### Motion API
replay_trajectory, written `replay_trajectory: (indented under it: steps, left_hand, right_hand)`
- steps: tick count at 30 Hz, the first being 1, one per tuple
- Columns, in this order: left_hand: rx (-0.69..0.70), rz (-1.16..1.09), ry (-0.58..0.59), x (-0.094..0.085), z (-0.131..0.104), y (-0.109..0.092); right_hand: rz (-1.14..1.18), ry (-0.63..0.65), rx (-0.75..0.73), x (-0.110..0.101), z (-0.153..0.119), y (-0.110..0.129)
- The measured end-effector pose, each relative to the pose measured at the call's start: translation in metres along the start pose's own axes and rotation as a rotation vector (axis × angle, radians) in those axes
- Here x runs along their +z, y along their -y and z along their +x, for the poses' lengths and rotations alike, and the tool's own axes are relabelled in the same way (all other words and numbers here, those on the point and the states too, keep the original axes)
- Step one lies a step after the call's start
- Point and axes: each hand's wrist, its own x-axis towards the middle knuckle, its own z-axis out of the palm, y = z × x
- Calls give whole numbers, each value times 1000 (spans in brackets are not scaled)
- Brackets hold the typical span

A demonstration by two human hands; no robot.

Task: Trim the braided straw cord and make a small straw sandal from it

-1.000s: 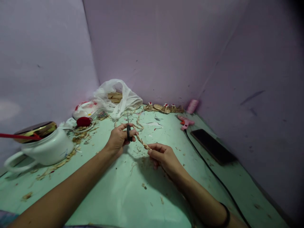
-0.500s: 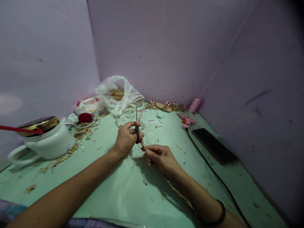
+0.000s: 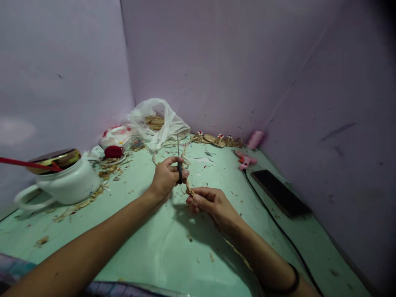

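My left hand (image 3: 167, 176) is closed around the black handles of a pair of scissors (image 3: 180, 171), whose thin blades point up and away from me. Its fingertips also meet a braided straw cord (image 3: 188, 186), close to the scissors. Just nearer and to the right, my right hand (image 3: 210, 204) pinches the same cord between thumb and fingers. One length of the cord runs from the hands toward the back of the table; another trails below my right forearm. The fingers under my right palm are partly hidden.
On the left stands a white mug (image 3: 68, 185) with a gold lid and a red stick. A plastic bag (image 3: 167, 119) of straw lies at the back, near small straw ornaments (image 3: 218, 140). To the right are a pink glue gun (image 3: 245, 160), its cable and a phone (image 3: 280, 193). Scraps litter the green table.
The view has shifted slightly, moving the background a little to the right. Both hands keep their hold on the scissors and cord, with only small finger movement in the right hand.
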Motion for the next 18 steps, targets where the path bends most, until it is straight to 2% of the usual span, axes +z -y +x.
replay_trajectory:
  steps: [2, 6, 9, 11, 13, 18]
  left_hand:
    - [12, 10, 9, 1, -2, -1]
    - [-8, 30, 59, 11, -9, 1]
    - [-29, 144, 39, 9, -3, 0]
    - [-54, 338, 12, -3, 7, -4]
    - [-66, 492, -8, -24, 19, -10]
    - [-14, 645, -70, -82, 36, -20]
  right_hand:
    - [24, -23, 26, 0, 1, 2]
    - [-54, -149, -14, 2, 3, 2]
    - [43, -162, 3, 1, 4, 1]
    - [156, -166, 27, 0, 5, 0]
    - [234, -182, 30, -2, 6, 0]
    - [292, -179, 17, -2, 7, 0]
